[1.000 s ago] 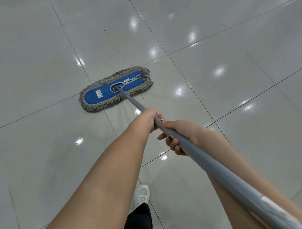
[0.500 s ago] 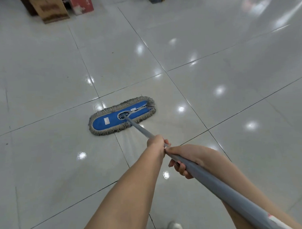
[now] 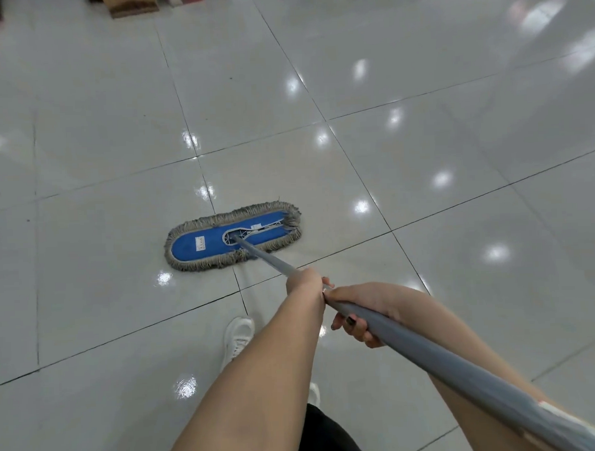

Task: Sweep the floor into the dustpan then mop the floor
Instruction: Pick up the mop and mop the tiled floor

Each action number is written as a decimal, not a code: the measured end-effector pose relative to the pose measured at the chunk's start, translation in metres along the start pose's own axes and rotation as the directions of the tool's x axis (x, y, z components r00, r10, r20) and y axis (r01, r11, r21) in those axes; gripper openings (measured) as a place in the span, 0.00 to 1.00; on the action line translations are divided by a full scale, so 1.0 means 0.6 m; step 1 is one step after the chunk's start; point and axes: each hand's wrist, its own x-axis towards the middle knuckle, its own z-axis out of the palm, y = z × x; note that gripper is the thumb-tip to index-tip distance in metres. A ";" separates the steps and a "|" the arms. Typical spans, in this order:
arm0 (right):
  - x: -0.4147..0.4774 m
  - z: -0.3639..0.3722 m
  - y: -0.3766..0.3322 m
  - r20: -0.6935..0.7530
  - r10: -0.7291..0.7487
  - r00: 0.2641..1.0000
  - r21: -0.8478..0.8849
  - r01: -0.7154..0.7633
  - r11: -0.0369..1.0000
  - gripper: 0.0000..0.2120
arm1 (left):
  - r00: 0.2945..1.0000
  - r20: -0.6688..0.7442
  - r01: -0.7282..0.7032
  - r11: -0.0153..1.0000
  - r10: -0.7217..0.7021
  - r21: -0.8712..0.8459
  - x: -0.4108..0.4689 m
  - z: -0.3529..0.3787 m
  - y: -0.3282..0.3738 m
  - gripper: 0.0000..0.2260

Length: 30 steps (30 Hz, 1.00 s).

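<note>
While both of my hands grip its grey handle (image 3: pixel 411 342), the flat mop head (image 3: pixel 202 243) lies on the glossy tiled floor (image 3: pixel 421 153) ahead of me, astride a grout line. Its blue back faces up and its grey fringe spreads all round. Its long axis runs left to right across my view, the right end a little farther from me than the left. The handle joins the head at its middle and slants back toward me and off to my right, crossing that long axis at an angle.

My left hand (image 3: pixel 305 282) is wrapped round the pole nearest the head. My right hand (image 3: pixel 363 304) clasps it just behind, touching the left, with dark-painted fingertips (image 3: pixel 350 320) curled under the pole.

My white shoe (image 3: pixel 239 338) stands on the tile nearer me than the mop head, just left of my left forearm. A wooden box (image 3: pixel 131 6) sits at the far edge of the floor, well apart from the mop.
</note>
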 end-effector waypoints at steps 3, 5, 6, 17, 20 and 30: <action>0.001 0.000 0.003 -0.005 -0.014 1.000 0.000 0.014 1.000 0.22 | 0.999 -0.023 0.025 0.998 -0.026 -0.058 -0.002 -0.003 -0.005 0.10; 0.005 -0.002 -0.010 -0.011 -0.023 1.000 0.003 0.023 1.000 0.22 | 0.999 -0.020 0.026 0.997 -0.027 -0.068 0.004 -0.002 0.005 0.10; 0.007 -0.005 -0.018 -0.015 -0.025 1.000 0.001 0.025 1.000 0.21 | 1.000 -0.006 0.030 0.997 -0.031 -0.070 0.005 0.000 0.012 0.11; 0.035 -0.029 -0.142 -0.029 -0.006 1.000 -0.169 0.001 0.986 0.23 | 0.990 0.140 0.042 0.961 -0.003 -0.274 0.038 0.009 0.104 0.10; 0.047 -0.026 -0.192 -0.028 -0.004 1.000 -0.221 -0.003 0.975 0.24 | 0.988 0.155 0.027 0.952 0.022 -0.303 0.058 0.002 0.146 0.11; 0.089 -0.008 -0.411 -0.071 0.030 0.997 -0.372 -0.054 0.927 0.24 | 0.999 0.042 -0.007 0.894 0.029 -0.448 0.155 -0.014 0.330 0.07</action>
